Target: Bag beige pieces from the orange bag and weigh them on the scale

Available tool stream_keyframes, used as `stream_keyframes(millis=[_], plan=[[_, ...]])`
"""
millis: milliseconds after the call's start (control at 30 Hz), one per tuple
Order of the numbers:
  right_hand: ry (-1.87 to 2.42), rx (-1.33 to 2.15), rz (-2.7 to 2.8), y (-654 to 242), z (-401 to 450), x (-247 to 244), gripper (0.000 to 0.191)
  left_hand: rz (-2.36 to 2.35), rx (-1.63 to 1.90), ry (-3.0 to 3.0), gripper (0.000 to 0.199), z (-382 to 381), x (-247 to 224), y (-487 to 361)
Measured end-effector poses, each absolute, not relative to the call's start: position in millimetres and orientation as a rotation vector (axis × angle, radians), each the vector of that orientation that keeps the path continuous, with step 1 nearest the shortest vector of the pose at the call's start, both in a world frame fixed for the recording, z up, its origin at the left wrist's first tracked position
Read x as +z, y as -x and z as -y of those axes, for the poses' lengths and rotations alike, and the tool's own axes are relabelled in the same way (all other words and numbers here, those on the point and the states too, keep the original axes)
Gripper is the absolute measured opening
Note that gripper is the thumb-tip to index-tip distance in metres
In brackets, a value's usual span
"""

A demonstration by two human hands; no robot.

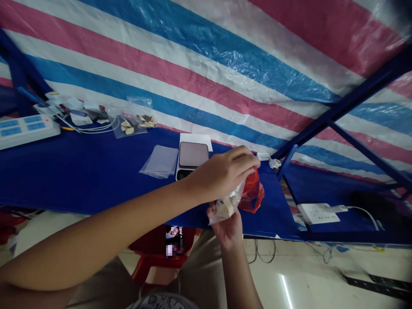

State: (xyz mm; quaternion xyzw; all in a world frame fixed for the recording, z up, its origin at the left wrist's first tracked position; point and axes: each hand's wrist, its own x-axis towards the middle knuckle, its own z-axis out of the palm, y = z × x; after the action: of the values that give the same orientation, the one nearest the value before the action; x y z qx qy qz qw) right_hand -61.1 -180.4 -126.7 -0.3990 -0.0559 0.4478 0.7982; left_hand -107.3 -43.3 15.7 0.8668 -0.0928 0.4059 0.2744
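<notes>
My left hand reaches across from the left with its fingers curled downward. Its fingertips are at the top of a red plastic bag, and what they pinch is hidden. Below it, my right hand is palm up, closed around a small clear plastic bag with pale pieces inside. The clear bag's upper end runs under my left hand. Left of the hands, a digital scale sits on the blue table, with nothing on its plate. A stack of clear flat bags lies beside it.
Filled clear bags lie at the back, near cables and a power strip. Another power strip is at the right, past a blue metal frame. A phone rests on a red stool below the table edge.
</notes>
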Motion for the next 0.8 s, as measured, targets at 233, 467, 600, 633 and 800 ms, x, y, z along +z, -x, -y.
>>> stream_keyframes(millis=[233,467,600,633,800], plan=[[0.784,1.046,0.005,59.9,186.8,-119.7,0.027,0.066,1.057,-2.414,0.022,21.0,-12.4,103.0],[0.75,1.07,-0.027,68.5,185.4,-110.0,0.027,0.015,1.045,-2.316,0.022,22.6,-20.4,100.5],[0.699,1.111,0.004,71.7,187.1,-103.8,0.028,0.001,1.127,-2.261,0.02,21.4,-21.7,97.9],[0.685,1.121,0.003,72.1,187.4,-102.2,0.027,0.005,1.146,-2.253,0.02,21.1,-21.7,97.4],[0.571,1.115,0.009,74.9,186.5,-95.1,0.034,0.005,1.228,-2.237,0.019,22.6,-20.6,94.6]])
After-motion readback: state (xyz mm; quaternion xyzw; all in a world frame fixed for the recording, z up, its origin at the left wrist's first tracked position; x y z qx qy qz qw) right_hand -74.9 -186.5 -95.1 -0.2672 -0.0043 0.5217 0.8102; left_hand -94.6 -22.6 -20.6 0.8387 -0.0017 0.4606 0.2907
